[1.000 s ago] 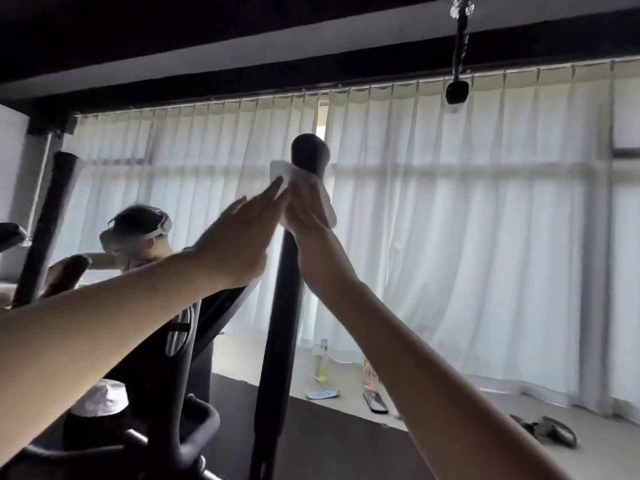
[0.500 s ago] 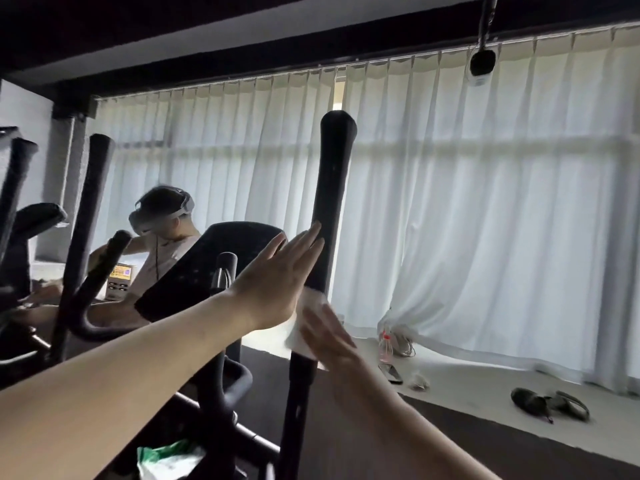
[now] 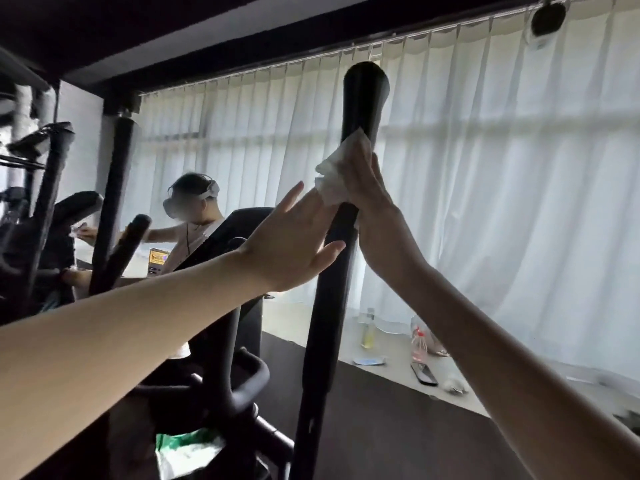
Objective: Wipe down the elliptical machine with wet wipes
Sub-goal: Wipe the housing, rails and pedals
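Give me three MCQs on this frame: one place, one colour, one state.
1. Where is the wipe?
A. On the floor
B. Against the upper part of the handlebar pole
C. On the console

2. What colour is the handlebar pole?
A. Red
B. Silver
C. Black

3. How is the left hand?
A. Fingers straight
B. Clenched in a fist
C. Gripping a bottle

Answers:
1 B: the right hand presses the wipe to the pole just below its top end.
2 C: it reads black against the white curtain.
3 A: the fingers are extended and reach toward the pole and wipe, holding nothing.
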